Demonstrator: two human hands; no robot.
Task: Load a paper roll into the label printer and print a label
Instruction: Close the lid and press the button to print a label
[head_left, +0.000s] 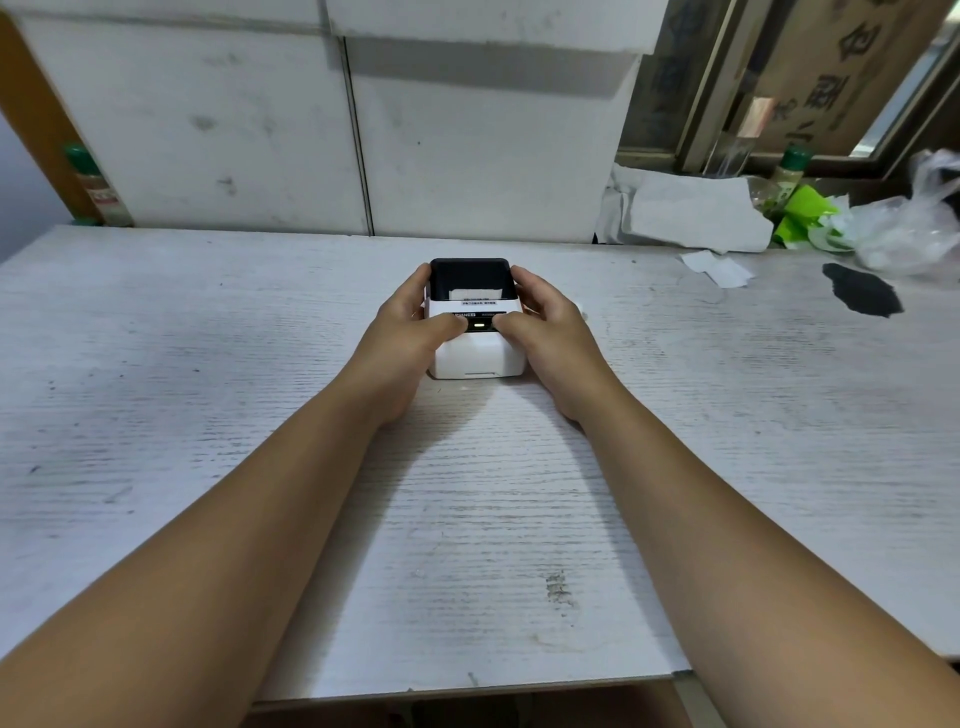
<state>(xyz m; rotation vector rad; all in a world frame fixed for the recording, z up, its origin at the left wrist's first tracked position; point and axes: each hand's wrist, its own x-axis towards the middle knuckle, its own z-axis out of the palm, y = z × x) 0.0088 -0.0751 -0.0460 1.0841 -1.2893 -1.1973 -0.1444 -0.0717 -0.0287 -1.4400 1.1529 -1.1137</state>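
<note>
1. Head view, the task's thing: label printer, a small white box, stands on the pale wood-grain table, well back from the near edge and square to the person — placed, I judge, so both arms reach it evenly. Its dark lid is tipped up at the rear, and a strip of white paper shows inside the dark opening; whether that is a seated roll or only a printed sticker I cannot tell.

2. Head view, left hand: it cups the printer's left side, fingers wrapped round the far corner by the lid, thumb laid across the front panel just left of the lit indicator. Grasping the body, not clenched — a steadying hold, probably so the light casing does not slide when pressed.

3. Head view, right hand: it mirrors the other, fingers curled at the right rear corner, thumb touching the panel just right of the glowing light. It grips the casing too; the thumbs flank the button, as if to press it or push the lid down.

4. Head view, surroundings: crumpled white paper, a green wrapper and a clear plastic bag lie at the far right, well apart from the printer.

5. Judgement: the lit indicator suggests power is on; closing the lid or printing seems next.
</note>
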